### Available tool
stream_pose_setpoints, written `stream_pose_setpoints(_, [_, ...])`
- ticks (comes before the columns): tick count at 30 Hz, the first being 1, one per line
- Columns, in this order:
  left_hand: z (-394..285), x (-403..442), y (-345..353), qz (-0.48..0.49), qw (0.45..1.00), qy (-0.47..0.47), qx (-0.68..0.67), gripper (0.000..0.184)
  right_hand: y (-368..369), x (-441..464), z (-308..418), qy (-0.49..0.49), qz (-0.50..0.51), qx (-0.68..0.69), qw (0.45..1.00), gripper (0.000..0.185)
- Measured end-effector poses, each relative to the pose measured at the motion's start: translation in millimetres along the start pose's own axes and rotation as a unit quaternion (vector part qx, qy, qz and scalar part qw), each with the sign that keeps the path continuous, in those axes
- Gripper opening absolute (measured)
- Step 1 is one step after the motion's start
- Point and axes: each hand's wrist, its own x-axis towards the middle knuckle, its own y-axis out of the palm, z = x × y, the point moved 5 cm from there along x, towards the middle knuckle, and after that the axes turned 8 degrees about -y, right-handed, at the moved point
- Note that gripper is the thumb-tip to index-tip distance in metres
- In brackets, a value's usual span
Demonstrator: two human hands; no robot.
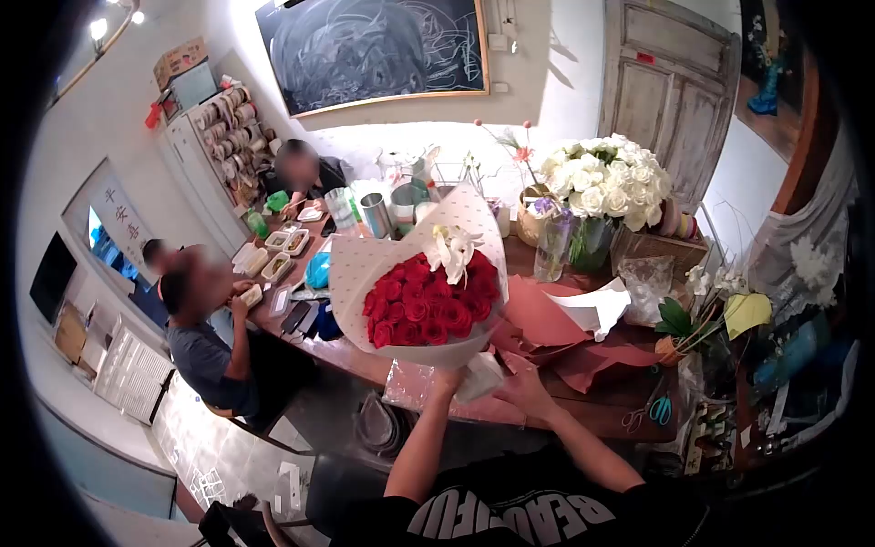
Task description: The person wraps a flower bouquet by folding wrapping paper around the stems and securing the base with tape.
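A bouquet of red roses (pixel 417 305) with white orchid blooms (pixel 450 252) at its top is wrapped in pale dotted paper (pixel 360 273). Below it, my left hand (pixel 447 378) is closed round the bouquet's base, partly hidden by the wrap. My right hand (pixel 526 390) is beside the white lower wrap (pixel 479 377), near the red paper; its fingers are apart and it holds nothing that I can see. Sheets of dusty red paper (pixel 538 314) lie on the table right of the bouquet, with a white sheet (pixel 597 308) on top.
White roses (pixel 611 178) stand in a glass vase (pixel 591 244) at the back right. Scissors (pixel 660 410) lie at the table's right front. Food containers (pixel 276 266) are at the left, where several people sit. A clear plastic sheet (pixel 410 383) lies at the front edge.
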Motion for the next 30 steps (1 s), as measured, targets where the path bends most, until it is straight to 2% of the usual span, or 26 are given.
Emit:
stream_pose_setpoints(1, [12.9,3.7,-7.2,-0.005,1.0,-0.005,0.002,0.027,-7.3,8.7,16.4,-0.011,0.006,-0.067,0.998,0.084])
stream_pose_setpoints(2, [21.6,5.7,-21.0,-0.092,0.995,0.025,0.023,0.025,-27.0,5.8,45.4,-0.108,-0.001,-0.126,0.986,0.08])
stream_pose_setpoints(3, [27.0,2.5,-34.6,-0.178,0.981,0.056,0.047,0.023,-44.2,20.0,70.9,-0.113,0.006,-0.12,0.986,0.08])
stream_pose_setpoints(5, [23.6,4.7,-49.6,-0.196,0.978,0.073,0.013,0.024,-78.2,49.3,104.1,-0.082,-0.063,0.066,0.992,0.072])
stream_pose_setpoints(6, [18.2,4.7,-56.5,-0.205,0.973,0.1,-0.023,0.026,-87.5,75.8,113.3,0.017,-0.007,0.277,0.961,0.068])
stream_pose_setpoints(8, [5.7,4.0,-65.0,-0.196,0.976,0.086,-0.036,0.027,-112.9,140.0,156.0,0.121,0.153,0.494,0.847,0.064])
stream_pose_setpoints(9, [-2.1,5.2,-71.5,-0.188,0.978,0.078,-0.051,0.029,-119.6,170.2,180.7,0.124,0.255,0.511,0.811,0.063])
stream_pose_setpoints(11, [-16.7,-10.4,-81.7,-0.207,0.974,0.062,-0.066,0.031,-100.5,207.9,200.4,0.089,0.368,0.353,0.855,0.066])
stream_pose_setpoints(13, [-12.2,-23.4,-87.4,-0.221,0.971,0.046,-0.084,0.032,-57.2,219.5,196.4,0.039,0.491,0.353,0.796,0.047])
stream_pose_setpoints(15, [15.7,-34.0,-93.8,-0.301,0.952,0.013,-0.057,0.032,-42.1,233.1,201.6,0.029,0.538,0.345,0.769,0.043])
stream_pose_setpoints(17, [57.4,-47.1,-98.8,-0.299,0.954,-0.02,-0.016,0.04,-28.1,239.8,210.6,-0.016,0.555,0.289,0.779,0.042])
stream_pose_setpoints(19, [53.9,-59.8,-113.4,-0.218,0.955,-0.199,-0.018,0.039,-13.7,243.9,217.3,-0.071,0.546,0.267,0.791,0.042])
stream_pose_setpoints(20, [39.5,-64.5,-113.8,-0.222,0.962,-0.118,-0.104,0.036,-1.9,242.3,213.0,-0.098,0.509,0.268,0.812,0.042])
stream_pose_setpoints(21, [46.4,-60.4,-114.7,-0.211,0.963,-0.11,-0.13,0.036,3.9,239.0,210.4,-0.117,0.48,0.263,0.829,0.044])
stream_pose_setpoints(23, [61.4,-55.4,-116.4,-0.186,0.961,-0.095,-0.181,0.034,-26.4,202.3,200.8,-0.031,0.281,0.368,0.886,0.047])
stream_pose_setpoints(25, [45.5,-68.8,-115.8,-0.154,0.973,-0.118,-0.122,0.027,-19.2,149.1,158.6,-0.042,0.206,0.469,0.858,0.048])
stream_pose_setpoints(26, [37.5,-76.5,-116.1,-0.137,0.978,-0.128,-0.092,0.024,-13.4,111.1,127.7,0.069,0.234,0.53,0.812,0.043])
stream_pose_setpoints(27, [39.9,-77.4,-119.0,-0.139,0.967,-0.209,-0.038,0.021,-9.4,64.3,94.0,0.175,0.261,0.581,0.751,0.037])
stream_pose_setpoints(28, [54.2,-78.4,-115.0,-0.134,0.968,-0.211,-0.038,0.021,9.2,14.1,45.3,0.239,0.249,0.553,0.758,0.033])
stream_pose_setpoints(29, [70.1,-81.0,-115.1,-0.165,0.971,-0.159,-0.074,0.019,-1.6,-34.8,17.5,0.334,0.164,0.452,0.811,0.03])
stream_pose_setpoints(30, [79.5,-83.0,-117.1,-0.194,0.969,-0.108,-0.109,0.017,-3.7,-73.9,-8.6,0.357,0.126,0.469,0.798,0.032])
